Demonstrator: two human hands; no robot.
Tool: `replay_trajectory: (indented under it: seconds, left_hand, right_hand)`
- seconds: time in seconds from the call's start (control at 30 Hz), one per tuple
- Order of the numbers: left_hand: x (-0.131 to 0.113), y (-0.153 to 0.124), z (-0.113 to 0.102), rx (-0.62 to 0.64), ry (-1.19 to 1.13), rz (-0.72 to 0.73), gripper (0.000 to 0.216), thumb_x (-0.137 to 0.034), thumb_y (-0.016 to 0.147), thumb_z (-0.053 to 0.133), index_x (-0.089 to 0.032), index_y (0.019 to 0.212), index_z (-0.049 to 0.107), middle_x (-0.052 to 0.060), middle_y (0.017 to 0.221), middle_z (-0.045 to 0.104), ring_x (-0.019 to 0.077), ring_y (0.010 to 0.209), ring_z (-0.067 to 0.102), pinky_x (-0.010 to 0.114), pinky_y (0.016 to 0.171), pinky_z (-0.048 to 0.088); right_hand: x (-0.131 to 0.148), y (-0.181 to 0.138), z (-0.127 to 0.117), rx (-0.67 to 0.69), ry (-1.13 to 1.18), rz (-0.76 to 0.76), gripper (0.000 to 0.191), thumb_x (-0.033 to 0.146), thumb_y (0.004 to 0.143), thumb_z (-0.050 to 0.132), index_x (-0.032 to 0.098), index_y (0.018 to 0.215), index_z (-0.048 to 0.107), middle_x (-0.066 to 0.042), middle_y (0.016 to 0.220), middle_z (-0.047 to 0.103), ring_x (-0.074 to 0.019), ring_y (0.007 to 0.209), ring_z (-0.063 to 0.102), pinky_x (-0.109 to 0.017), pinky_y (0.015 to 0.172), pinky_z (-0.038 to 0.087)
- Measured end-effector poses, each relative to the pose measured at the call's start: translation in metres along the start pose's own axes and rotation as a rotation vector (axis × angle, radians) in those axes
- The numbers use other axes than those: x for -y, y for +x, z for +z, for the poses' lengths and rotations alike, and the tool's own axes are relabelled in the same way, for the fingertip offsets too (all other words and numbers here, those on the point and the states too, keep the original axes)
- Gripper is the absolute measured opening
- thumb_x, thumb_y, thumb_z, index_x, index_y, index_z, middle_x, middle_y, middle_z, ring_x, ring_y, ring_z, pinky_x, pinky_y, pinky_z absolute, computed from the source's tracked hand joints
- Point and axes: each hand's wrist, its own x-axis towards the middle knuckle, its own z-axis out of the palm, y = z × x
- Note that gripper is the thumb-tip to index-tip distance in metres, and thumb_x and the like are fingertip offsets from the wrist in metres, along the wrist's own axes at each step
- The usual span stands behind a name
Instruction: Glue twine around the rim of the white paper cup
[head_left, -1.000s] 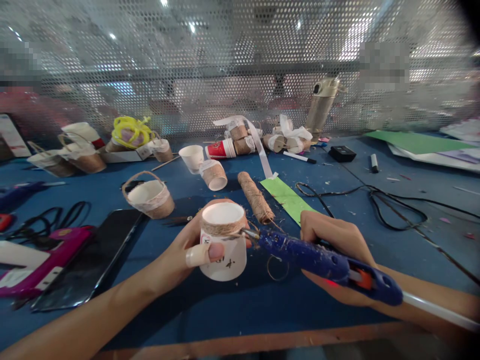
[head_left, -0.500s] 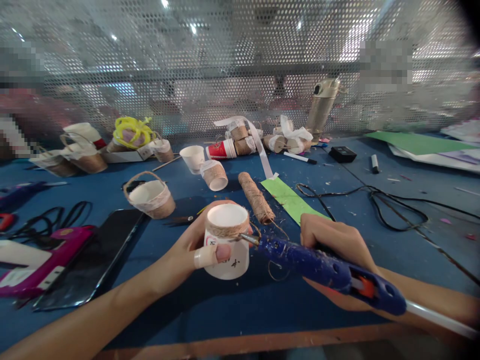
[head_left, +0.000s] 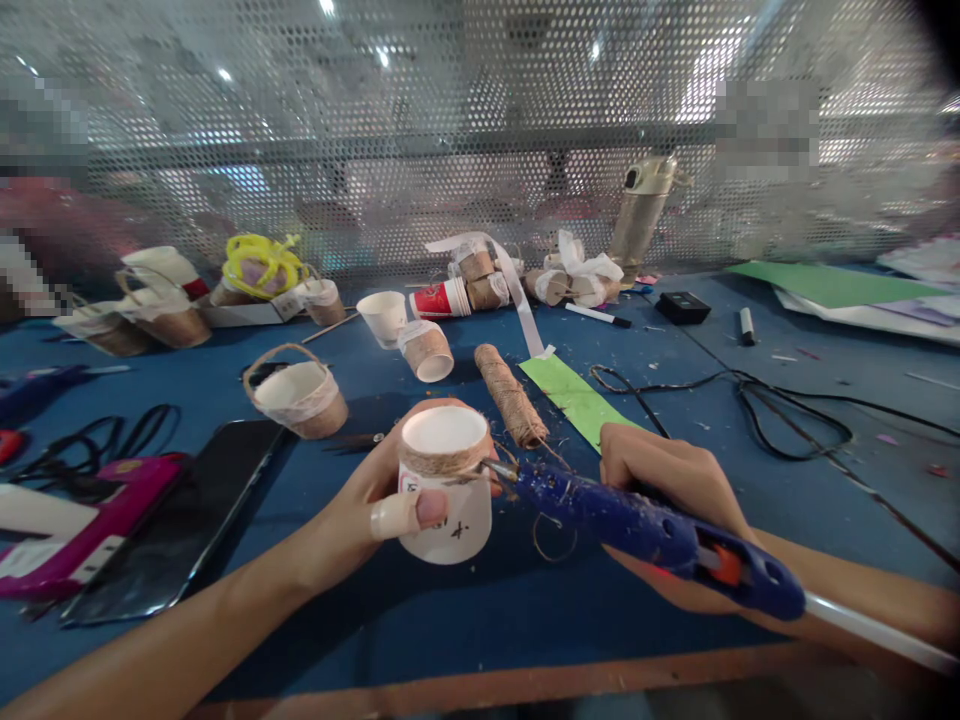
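Note:
Closed around a white paper cup (head_left: pixel 465 525), my left hand (head_left: pixel 397 490) keeps it upright above the table, with the taped thumb across its front. Twine (head_left: pixel 442 459) is wound about the cup just under the rim, and a loose strand hangs to the right. Dark handwriting marks the cup's side. My right hand (head_left: pixel 675 490) grips a blue glue gun (head_left: pixel 622 525) with a clear glue stick (head_left: pixel 877 632) out of its back end. The nozzle points left, at the twine on the cup's right side; whether they touch I cannot tell. Behind the cup lies a roll of twine (head_left: pixel 510 395).
At left are a small handled cup basket (head_left: pixel 304 400), a phone (head_left: pixel 180 520) and a magenta glue gun (head_left: pixel 112 530). Green paper (head_left: pixel 574 395) lies behind my right hand. A black cable (head_left: pixel 795 440) loops at right. Several cups and a perforated screen (head_left: pixel 480 130) stand behind.
The cup in my left hand has shifted slightly left and tilted a little. The glue gun's nozzle stays beside the twine, with my right hand nearly still.

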Motion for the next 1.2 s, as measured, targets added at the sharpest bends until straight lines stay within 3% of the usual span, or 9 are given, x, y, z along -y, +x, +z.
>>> replay_trajectory:
  seconds: [0.23, 0.43, 0.7, 0.97, 1.2]
  left_hand:
    - [0.003, 0.003, 0.0, 0.036, 0.069, 0.058, 0.059, -0.039, 0.076, 0.072, -0.026, 0.127, 0.047, 0.009, 0.114, 0.063, 0.03, 0.102, 0.061, 0.036, 0.08, 0.047]
    - [0.004, 0.001, -0.003, -0.037, 0.083, 0.047, 0.065, -0.042, 0.072, 0.074, -0.026, 0.129, 0.048, 0.009, 0.123, 0.061, 0.0321, 0.11, 0.055, 0.036, 0.084, 0.045]
    - [-0.003, -0.001, 0.002, -0.057, -0.005, -0.024, 0.065, -0.042, 0.069, 0.075, -0.022, 0.128, 0.055, 0.01, 0.106, 0.072, 0.0303, 0.098, 0.064, 0.034, 0.079, 0.048]
    - [-0.006, -0.002, 0.007, -0.082, -0.138, -0.059, 0.059, -0.035, 0.069, 0.075, -0.026, 0.125, 0.056, 0.005, 0.104, 0.071, 0.0261, 0.088, 0.066, 0.037, 0.078, 0.05]
    - [-0.01, -0.001, 0.012, -0.106, -0.091, -0.051, 0.05, -0.034, 0.069, 0.075, -0.024, 0.115, 0.059, 0.005, 0.102, 0.07, 0.0267, 0.091, 0.065, 0.034, 0.075, 0.049]
  right_hand:
    - [-0.002, -0.004, 0.005, 0.001, 0.063, -0.01, 0.029, 0.014, 0.076, 0.058, 0.022, 0.069, 0.031, 0.003, 0.065, 0.033, -0.0107, 0.054, 0.034, -0.026, 0.049, 0.024]
    - [-0.001, -0.001, 0.002, -0.011, 0.046, -0.023, 0.026, 0.007, 0.076, 0.054, 0.021, 0.068, 0.033, 0.004, 0.065, 0.035, -0.0087, 0.056, 0.033, -0.024, 0.051, 0.026]
    - [0.001, 0.0, -0.001, -0.004, -0.005, 0.006, 0.028, 0.004, 0.071, 0.055, 0.022, 0.069, 0.033, 0.005, 0.065, 0.038, -0.0097, 0.056, 0.034, -0.024, 0.052, 0.027]
    - [-0.001, 0.001, -0.003, 0.015, -0.011, 0.017, 0.03, 0.006, 0.072, 0.056, 0.023, 0.069, 0.032, 0.004, 0.065, 0.037, -0.0111, 0.057, 0.034, -0.025, 0.052, 0.029]
    - [0.001, 0.0, -0.002, 0.021, -0.012, -0.026, 0.028, 0.005, 0.075, 0.054, 0.022, 0.071, 0.033, 0.003, 0.065, 0.039, -0.0108, 0.056, 0.036, -0.025, 0.051, 0.029]
